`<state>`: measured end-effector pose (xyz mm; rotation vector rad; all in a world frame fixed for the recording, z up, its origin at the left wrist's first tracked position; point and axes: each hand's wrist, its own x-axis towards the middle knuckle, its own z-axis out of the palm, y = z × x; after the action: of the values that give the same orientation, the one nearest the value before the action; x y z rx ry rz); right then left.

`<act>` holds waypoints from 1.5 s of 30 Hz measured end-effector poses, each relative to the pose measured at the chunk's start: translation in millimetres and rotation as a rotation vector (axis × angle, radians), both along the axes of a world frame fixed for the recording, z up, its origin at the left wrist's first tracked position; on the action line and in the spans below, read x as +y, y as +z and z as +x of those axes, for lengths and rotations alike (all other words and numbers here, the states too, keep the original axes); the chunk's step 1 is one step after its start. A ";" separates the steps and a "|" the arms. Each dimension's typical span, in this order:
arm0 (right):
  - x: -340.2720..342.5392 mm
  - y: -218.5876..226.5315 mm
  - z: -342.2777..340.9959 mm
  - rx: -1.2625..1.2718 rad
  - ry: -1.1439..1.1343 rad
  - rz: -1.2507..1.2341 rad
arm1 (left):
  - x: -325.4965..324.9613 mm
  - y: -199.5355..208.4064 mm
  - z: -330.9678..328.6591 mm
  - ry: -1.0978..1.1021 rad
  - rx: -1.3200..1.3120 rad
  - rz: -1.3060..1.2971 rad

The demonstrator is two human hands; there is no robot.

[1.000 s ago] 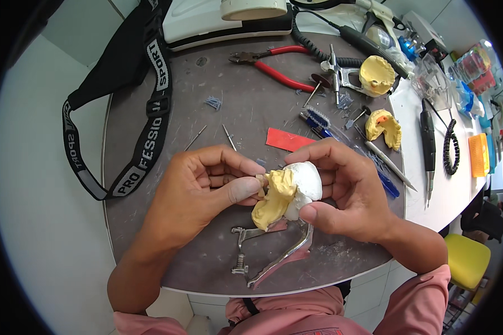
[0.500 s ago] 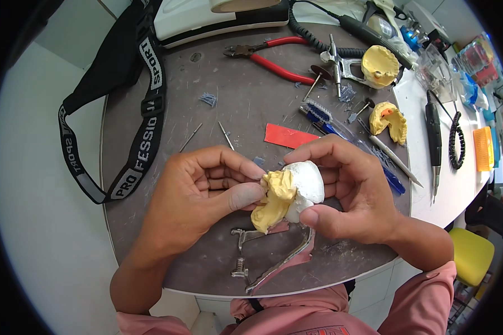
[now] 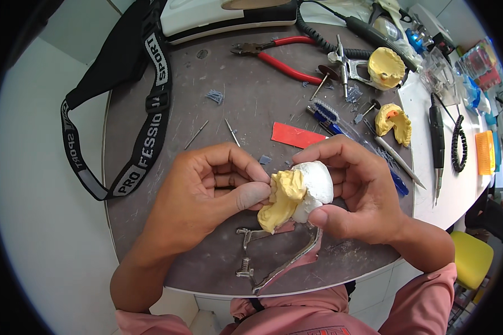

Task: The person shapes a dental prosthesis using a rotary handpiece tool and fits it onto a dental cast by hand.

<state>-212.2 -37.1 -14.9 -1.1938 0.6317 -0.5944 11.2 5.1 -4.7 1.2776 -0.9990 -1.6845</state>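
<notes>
Between my hands, above the table's front part, is a yellow dental cast (image 3: pixel 288 196) joined to a lump of white plaster (image 3: pixel 317 181). My right hand (image 3: pixel 366 195) is closed around the plaster, thumb at its near side and fingers behind it. With thumb and fingers together, my left hand (image 3: pixel 198 195) grips the cast's left edge; its thumb looks dusty. Just below the cast lies a metal articulator frame (image 3: pixel 289 262) with a spring and pinkish parts. Whether its upper end touches the plaster, I cannot tell.
Farther back lie red-handled cutters (image 3: pixel 288 67), a red strip (image 3: pixel 297 134), burs (image 3: pixel 232 132), blue wax scraps (image 3: pixel 215 96) and a brush (image 3: pixel 324 111). Right of these are another yellow cast (image 3: pixel 394 124) and a mounted cast (image 3: pixel 385 68). A black strap (image 3: pixel 128 178) hangs at the left edge.
The whole picture has shifted slightly to the right. Both hands keep the same grip on the cast and plaster.
</notes>
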 end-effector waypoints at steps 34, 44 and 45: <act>0.7 2.6 4.1 0.021 -0.011 -0.046 | 2.7 -0.6 -0.5 0.018 -0.024 0.007; 0.0 4.1 4.1 0.040 -0.007 -0.048 | 1.7 -1.1 -1.7 0.035 -0.012 0.003; -0.1 4.1 4.1 0.041 -0.006 -0.047 | 1.5 -0.8 -1.8 0.038 -0.011 0.004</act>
<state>-208.1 -37.1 -10.8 -1.2511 0.6592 -0.5945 9.4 6.6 -5.5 1.3015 -0.9722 -1.6536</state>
